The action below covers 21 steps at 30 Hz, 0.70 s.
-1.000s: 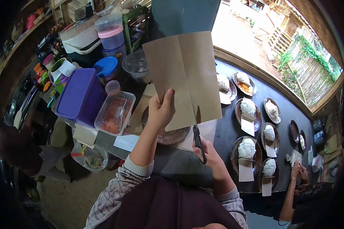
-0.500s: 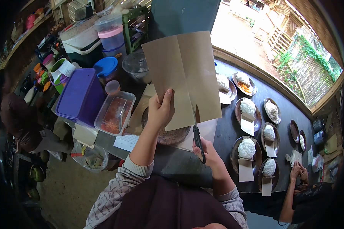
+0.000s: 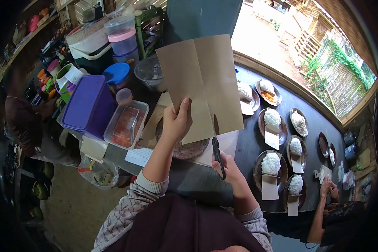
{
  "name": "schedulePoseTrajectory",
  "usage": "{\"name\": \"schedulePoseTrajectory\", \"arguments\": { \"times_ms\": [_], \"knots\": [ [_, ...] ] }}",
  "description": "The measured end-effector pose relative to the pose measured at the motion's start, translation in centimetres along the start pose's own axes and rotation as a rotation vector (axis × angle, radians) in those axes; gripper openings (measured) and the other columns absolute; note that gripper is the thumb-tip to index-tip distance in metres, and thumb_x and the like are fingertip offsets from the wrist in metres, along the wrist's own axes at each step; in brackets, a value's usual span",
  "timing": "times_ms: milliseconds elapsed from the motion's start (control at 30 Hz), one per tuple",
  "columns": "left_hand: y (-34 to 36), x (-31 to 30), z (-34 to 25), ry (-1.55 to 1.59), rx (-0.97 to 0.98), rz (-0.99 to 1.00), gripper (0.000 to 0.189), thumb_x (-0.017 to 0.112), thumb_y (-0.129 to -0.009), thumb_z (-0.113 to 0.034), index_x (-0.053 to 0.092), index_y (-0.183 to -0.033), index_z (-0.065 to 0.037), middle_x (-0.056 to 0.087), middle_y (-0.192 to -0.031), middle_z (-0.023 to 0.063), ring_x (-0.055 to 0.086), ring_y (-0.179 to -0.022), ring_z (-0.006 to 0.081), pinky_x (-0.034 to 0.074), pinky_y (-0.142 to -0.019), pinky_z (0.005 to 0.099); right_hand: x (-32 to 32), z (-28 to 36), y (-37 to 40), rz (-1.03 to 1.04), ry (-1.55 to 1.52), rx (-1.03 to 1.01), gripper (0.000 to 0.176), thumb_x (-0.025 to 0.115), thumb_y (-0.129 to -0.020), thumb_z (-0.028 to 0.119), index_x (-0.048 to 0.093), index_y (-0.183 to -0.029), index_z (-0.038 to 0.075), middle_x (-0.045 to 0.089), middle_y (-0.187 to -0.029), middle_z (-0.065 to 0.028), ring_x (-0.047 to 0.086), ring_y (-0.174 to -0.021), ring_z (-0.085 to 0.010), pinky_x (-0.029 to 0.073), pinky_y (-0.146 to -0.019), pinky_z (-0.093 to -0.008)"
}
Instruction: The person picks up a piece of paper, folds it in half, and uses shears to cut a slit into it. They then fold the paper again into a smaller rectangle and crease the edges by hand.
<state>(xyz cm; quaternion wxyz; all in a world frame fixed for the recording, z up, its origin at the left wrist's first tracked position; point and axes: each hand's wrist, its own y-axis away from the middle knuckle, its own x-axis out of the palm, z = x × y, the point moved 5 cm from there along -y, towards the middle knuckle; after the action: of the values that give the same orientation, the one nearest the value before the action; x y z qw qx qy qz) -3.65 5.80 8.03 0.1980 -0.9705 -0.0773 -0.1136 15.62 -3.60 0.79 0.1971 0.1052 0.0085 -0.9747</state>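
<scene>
A large brown paper sheet (image 3: 201, 75) with a crease down its middle is held up over the table. My left hand (image 3: 177, 119) grips its lower left part, thumb on the near face. Black scissors (image 3: 217, 153) are in my right hand (image 3: 230, 168), their blades at the sheet's bottom edge, right of the crease. Below and behind the paper lies a round stone plate (image 3: 193, 150), partly hidden, with more brown paper (image 3: 152, 134) beside it.
Several brown plates with rice and paper pieces (image 3: 271, 164) stand on the dark table (image 3: 248, 157). A tub of red food (image 3: 126, 124) and a purple box (image 3: 88, 105) stand left. A co-worker's hands (image 3: 329, 189) are at right; another person (image 3: 27, 122) stands far left.
The person at far left has shifted, with an arm now reaching toward the shelf. My hands, the sheet and the scissors have barely moved.
</scene>
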Motion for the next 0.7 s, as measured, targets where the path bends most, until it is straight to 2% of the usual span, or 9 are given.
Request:
{"name": "schedulePoseTrajectory", "arguments": {
  "times_ms": [133,467,700],
  "knots": [
    [0.01,0.25,-0.21,0.065,0.015,-0.023,0.026,0.049,-0.092,-0.022,0.056,-0.083,0.001,0.051,-0.067,-0.0055,0.04,-0.06,0.0019,0.032,-0.053,0.019,-0.02,0.15,0.03,-0.012,0.022,0.01,0.043,0.062,-0.08,0.042,0.047,-0.076,0.003,0.046,-0.066,-0.002,0.042,-0.064,-0.0094,0.037,-0.056,-0.0259],
    [0.02,-0.11,-0.1,0.012,0.033,-0.035,0.024,0.049,-0.092,-0.019,0.056,-0.086,0.002,0.056,-0.073,-0.0025,0.047,-0.065,0.0037,0.038,-0.058,0.02,0.02,-0.09,-0.03,-0.025,0.024,0.011,0.044,0.062,-0.08,0.043,0.046,-0.074,0.003,0.044,-0.064,-0.0016,0.04,-0.063,-0.0085,0.035,-0.053,-0.0253],
    [0.06,0.07,-0.29,0.047,0.029,-0.031,0.024,0.049,-0.092,-0.02,0.056,-0.086,0.002,0.054,-0.072,-0.0034,0.044,-0.065,0.0029,0.036,-0.056,0.0194,-0.14,-0.15,-0.03,-0.03,0.06,0.022,0.043,0.062,-0.08,0.042,0.046,-0.075,0.003,0.043,-0.063,-0.0008,0.039,-0.061,-0.0087,0.034,-0.051,-0.0249]
  ]
}}
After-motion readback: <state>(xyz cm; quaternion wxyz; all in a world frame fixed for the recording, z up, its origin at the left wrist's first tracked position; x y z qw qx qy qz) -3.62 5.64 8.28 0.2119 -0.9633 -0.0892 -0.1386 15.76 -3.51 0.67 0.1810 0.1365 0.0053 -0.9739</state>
